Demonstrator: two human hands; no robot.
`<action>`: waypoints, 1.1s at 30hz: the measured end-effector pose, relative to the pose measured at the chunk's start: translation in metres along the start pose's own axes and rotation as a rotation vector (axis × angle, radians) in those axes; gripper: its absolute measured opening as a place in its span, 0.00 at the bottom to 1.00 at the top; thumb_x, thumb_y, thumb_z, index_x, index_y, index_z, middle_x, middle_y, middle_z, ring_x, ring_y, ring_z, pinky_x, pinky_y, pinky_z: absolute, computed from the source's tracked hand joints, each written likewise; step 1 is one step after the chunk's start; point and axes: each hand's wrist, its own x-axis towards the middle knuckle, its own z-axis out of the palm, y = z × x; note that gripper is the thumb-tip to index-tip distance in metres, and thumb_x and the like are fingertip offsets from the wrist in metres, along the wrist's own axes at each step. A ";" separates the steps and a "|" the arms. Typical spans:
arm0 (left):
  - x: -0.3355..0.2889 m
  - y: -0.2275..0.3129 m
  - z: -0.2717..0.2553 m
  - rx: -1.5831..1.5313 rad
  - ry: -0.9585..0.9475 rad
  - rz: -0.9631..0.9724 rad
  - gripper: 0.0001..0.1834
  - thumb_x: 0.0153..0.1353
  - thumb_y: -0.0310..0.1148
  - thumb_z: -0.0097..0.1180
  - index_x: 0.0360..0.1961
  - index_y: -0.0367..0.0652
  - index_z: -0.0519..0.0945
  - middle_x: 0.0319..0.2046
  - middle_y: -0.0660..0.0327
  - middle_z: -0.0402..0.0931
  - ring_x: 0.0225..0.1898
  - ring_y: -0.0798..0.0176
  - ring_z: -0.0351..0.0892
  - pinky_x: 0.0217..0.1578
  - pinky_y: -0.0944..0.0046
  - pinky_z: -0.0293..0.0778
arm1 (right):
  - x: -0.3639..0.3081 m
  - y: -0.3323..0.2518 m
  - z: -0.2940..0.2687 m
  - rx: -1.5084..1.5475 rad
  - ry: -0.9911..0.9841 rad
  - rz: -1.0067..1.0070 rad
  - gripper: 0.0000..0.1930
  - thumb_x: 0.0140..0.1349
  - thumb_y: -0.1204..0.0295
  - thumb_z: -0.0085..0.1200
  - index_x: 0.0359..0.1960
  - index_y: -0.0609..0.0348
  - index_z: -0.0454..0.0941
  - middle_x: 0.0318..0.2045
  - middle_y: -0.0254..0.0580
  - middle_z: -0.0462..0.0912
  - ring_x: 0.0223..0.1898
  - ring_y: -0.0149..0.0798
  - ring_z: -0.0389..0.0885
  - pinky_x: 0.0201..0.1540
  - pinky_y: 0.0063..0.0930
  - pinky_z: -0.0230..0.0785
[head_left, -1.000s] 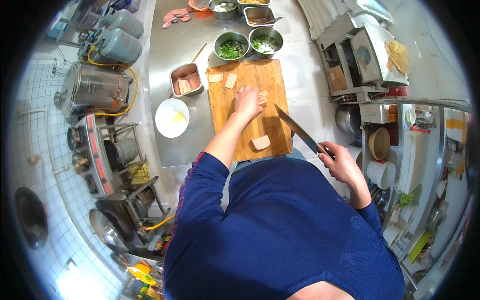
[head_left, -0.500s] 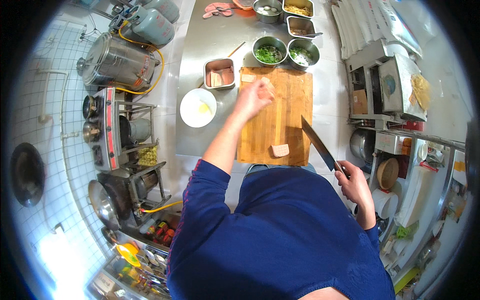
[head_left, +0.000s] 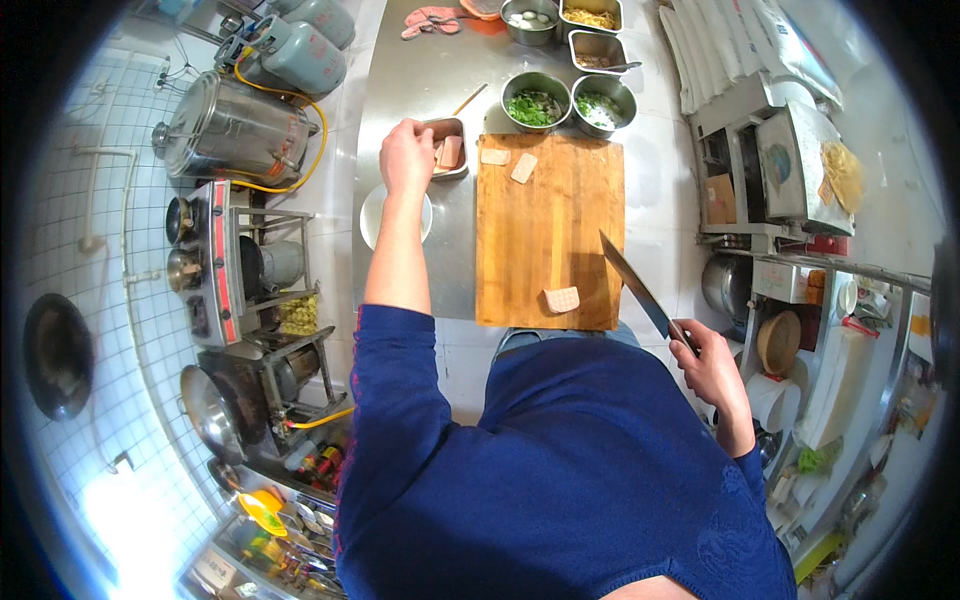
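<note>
while my left hand (head_left: pixel 407 158) is at the steel tin (head_left: pixel 452 127), i cannot tell whether its fingers are together; pink slices (head_left: pixel 451 151) lie just right of them. on the board (head_left: pixel 550 220), the thick pink piece (head_left: pixel 561 300), long axis roughly crosswise, is nearer the knife (head_left: pixel 636 285) clamped in my right hand's (head_left: pixel 708 368) fingers.

The premises are a kitchen, as evidenced by gas cylinders (head_left: pixel 300 58), a burner stove (head_left: pixel 208 255), a large lidded pot (head_left: pixel 250 130), a steel worktable (head_left: pixel 425 75) and a wooden cutting board (head_left: pixel 550 225).

Steel container (head_left: pixel 456 128) — partly hidden.
</note>
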 end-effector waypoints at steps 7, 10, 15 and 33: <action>-0.150 0.032 0.019 -0.584 0.003 0.006 0.12 0.73 0.30 0.68 0.54 0.37 0.86 0.45 0.53 0.88 0.43 0.59 0.89 0.47 0.59 0.84 | 0.009 0.005 -0.013 -0.051 -0.112 -0.015 0.19 0.75 0.67 0.59 0.62 0.63 0.82 0.30 0.51 0.87 0.24 0.42 0.85 0.35 0.42 0.78; -0.242 0.048 0.037 -0.456 -0.257 0.064 0.29 0.63 0.33 0.77 0.64 0.40 0.82 0.58 0.52 0.84 0.58 0.53 0.85 0.58 0.56 0.82 | 0.030 0.019 -0.018 -0.138 -0.197 -0.011 0.18 0.73 0.70 0.55 0.61 0.63 0.81 0.34 0.62 0.88 0.34 0.57 0.89 0.43 0.50 0.80; -0.336 0.085 0.054 -0.227 -0.341 0.084 0.52 0.46 0.37 0.88 0.73 0.43 0.75 0.68 0.53 0.75 0.69 0.43 0.73 0.71 0.44 0.72 | 0.070 0.051 -0.018 -0.306 -0.253 -0.146 0.19 0.79 0.62 0.57 0.59 0.68 0.80 0.36 0.68 0.87 0.42 0.67 0.89 0.48 0.52 0.78; -0.354 0.148 0.103 -0.128 0.060 -0.220 0.56 0.53 0.33 0.84 0.82 0.45 0.66 0.75 0.49 0.67 0.74 0.42 0.70 0.76 0.45 0.69 | 0.193 0.043 -0.032 -0.387 -0.441 -0.456 0.20 0.81 0.61 0.55 0.60 0.68 0.83 0.34 0.62 0.87 0.39 0.56 0.90 0.49 0.48 0.80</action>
